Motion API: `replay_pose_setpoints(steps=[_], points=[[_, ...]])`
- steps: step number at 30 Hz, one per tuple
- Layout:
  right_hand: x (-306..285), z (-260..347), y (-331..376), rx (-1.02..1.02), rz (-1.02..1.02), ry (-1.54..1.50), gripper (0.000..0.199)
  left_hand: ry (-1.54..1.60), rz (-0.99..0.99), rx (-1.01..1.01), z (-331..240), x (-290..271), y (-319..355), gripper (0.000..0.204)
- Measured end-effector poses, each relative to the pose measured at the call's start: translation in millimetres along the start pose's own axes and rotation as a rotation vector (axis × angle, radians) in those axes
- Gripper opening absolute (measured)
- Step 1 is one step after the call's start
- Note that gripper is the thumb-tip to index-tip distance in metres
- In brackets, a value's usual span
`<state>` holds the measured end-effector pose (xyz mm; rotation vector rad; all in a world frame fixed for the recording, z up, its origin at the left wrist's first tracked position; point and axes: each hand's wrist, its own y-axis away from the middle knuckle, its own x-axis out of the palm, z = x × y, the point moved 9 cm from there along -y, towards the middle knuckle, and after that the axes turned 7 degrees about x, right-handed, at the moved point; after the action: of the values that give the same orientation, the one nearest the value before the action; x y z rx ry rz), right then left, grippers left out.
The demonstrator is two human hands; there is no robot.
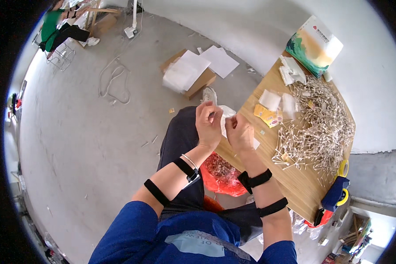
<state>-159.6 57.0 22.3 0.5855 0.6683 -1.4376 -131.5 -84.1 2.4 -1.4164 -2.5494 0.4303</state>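
Just left of the table's edge, my left hand (209, 125) is raised over my lap, its fingers curled in a pinch. Close beside it my right hand (241, 134) is also closed, fingertips bent inward. Whatever either pinches is too small or hidden to make out. White sheet-like material (224, 115) shows between and behind the hands; I cannot tell whether it is touched. Right of my hands, a big heap of cotton swabs (317, 127) covers much of the wooden table (268, 152). Yellow printed packets (268, 115) and clear plastic bags (270, 100) lie at the heap's near-left side.
A red plastic bag (224, 178) of thin sticks stands below the table edge. A printed carton (314, 46) stands at the table's far end, tape rolls (342, 196) at its right. Cardboard with white sheets (187, 72) and a cable (114, 83) lie on the floor. Another person (57, 31) sits far left.
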Motion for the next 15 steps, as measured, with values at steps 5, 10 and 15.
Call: replay_pose_setpoints(steps=[5,10,15], points=[[-27,23,-3,0.009,-0.17,-0.005,0.015,0.009,0.047,0.039,-4,-1,4,0.015],[-23,33,0,-0.303,-0.242,0.089,0.008,-0.156,-0.013,0.126,-16,-6,-7,0.016],[-13,33,-18,-0.365,-0.208,0.002,0.004,-0.147,-0.075,-0.249,24,-16,-8,0.016]])
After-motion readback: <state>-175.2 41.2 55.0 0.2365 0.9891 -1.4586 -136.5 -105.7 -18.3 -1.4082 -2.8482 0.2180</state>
